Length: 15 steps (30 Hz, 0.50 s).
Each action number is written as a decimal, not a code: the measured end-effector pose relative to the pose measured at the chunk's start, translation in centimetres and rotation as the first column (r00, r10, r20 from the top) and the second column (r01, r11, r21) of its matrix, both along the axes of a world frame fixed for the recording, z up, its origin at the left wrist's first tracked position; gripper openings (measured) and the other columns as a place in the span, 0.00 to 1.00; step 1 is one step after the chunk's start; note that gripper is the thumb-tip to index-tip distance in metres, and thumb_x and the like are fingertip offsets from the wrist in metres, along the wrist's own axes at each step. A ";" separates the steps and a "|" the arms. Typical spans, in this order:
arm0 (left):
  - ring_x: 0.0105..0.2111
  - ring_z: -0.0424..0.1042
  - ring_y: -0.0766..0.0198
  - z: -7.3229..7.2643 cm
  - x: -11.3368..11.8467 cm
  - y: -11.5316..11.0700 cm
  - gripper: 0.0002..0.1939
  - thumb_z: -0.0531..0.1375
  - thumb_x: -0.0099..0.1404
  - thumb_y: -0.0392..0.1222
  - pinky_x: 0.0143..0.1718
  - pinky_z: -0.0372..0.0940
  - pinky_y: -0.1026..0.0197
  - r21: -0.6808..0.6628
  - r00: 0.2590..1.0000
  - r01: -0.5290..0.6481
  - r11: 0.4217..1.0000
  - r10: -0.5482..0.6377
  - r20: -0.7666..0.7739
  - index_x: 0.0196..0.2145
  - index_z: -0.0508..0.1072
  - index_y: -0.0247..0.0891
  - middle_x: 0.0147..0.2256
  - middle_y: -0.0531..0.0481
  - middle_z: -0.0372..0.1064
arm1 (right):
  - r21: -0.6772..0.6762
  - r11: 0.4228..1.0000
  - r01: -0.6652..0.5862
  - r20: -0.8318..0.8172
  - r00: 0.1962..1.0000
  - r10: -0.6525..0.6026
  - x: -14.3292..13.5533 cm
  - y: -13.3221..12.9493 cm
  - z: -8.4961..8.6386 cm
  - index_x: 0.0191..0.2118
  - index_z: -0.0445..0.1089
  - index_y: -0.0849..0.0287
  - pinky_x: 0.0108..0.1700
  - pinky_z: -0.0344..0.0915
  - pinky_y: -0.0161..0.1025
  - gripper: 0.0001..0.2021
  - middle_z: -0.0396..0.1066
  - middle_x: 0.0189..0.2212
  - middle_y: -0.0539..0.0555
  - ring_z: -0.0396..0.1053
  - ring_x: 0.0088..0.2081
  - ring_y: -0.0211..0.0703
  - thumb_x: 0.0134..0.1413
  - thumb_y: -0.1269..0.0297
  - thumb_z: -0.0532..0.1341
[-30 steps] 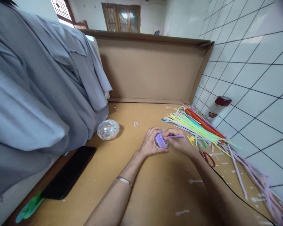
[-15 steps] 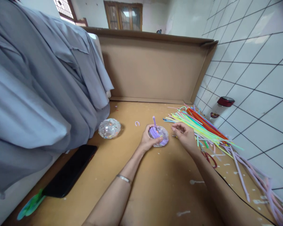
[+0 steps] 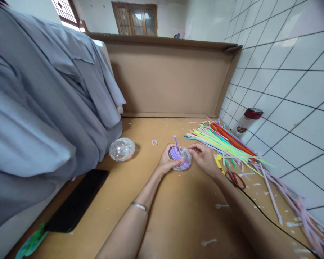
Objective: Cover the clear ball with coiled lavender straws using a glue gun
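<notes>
My left hand [image 3: 166,160] is wrapped round a clear faceted bowl [image 3: 186,154], its thumb pressing on purple pipe cleaners [image 3: 176,153] that lie in a band over the bowl. One purple end sticks up at the top. At the bowl's right rim is my right hand [image 3: 202,156], thumb and fingertips pinched together; whatever lies between them is too small to make out. A second clear bowl [image 3: 122,149] stands on the table to the left. Between the bowls and farther back lies a small curved pink piece [image 3: 154,142].
Coloured pipe cleaners [image 3: 226,144] spread at the right, with red-handled scissors [image 3: 235,180] and a yellow tool [image 3: 219,163] beside my right wrist. A red-lidded jar [image 3: 245,124] stands by the tiles. A black phone [image 3: 78,201] and grey cloth [image 3: 56,108] are at left; a cardboard panel [image 3: 170,79] rises behind.
My right hand has moved left to the rim of the held bowl, and the yellow tool beside it now shows. My left hand still holds the bowl. The view has shifted slightly.
</notes>
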State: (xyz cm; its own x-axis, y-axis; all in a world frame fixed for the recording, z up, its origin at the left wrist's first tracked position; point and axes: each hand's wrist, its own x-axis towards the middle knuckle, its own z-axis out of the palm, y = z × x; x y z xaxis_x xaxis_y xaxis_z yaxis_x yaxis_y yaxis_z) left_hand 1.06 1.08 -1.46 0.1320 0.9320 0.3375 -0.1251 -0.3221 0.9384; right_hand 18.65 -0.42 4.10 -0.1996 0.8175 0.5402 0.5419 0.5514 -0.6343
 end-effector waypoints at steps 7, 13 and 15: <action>0.43 0.70 0.57 -0.4 0.1 0.2 0.35 0.71 0.39 0.50 0.45 0.65 0.58 -0.009 0.993 -0.122 0.993 0.121 -0.014 0.44 0.64 0.38 0.43 0.46 0.70 | -0.004 0.797 0.604 0.595 0.642 -0.484 4.2 1.0 1.3 0.29 0.72 0.61 0.37 0.63 0.43 0.13 0.73 0.28 0.65 0.72 0.36 0.52 0.52 0.55 0.60; 0.43 0.70 0.58 -0.5 0.3 0.2 0.35 0.71 0.39 0.47 0.46 0.64 0.58 -0.019 0.990 -0.140 0.990 0.140 0.001 0.44 0.64 0.38 0.43 0.46 0.70 | -0.164 0.695 0.700 0.834 0.475 -0.281 6.1 0.8 -0.6 0.36 0.74 0.66 0.40 0.64 0.49 0.25 0.74 0.36 0.72 0.73 0.41 0.60 0.46 0.44 0.61; 0.43 0.70 0.57 -0.5 0.3 0.1 0.35 0.71 0.39 0.47 0.46 0.64 0.58 -0.019 0.990 -0.141 0.990 0.141 -0.004 0.44 0.64 0.37 0.43 0.46 0.70 | -0.178 0.681 0.710 0.844 0.466 -0.265 6.0 0.5 -0.9 0.39 0.74 0.67 0.40 0.65 0.49 0.25 0.74 0.37 0.72 0.73 0.42 0.60 0.50 0.46 0.58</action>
State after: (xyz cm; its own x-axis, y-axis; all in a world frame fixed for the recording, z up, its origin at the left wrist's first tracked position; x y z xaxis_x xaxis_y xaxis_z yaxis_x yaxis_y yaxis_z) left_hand 1.35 1.22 -1.94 0.0000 0.9478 0.3188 -0.0774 -0.3178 0.9450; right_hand 24.68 0.04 3.18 0.2022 0.9785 -0.0409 0.9789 -0.2007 0.0390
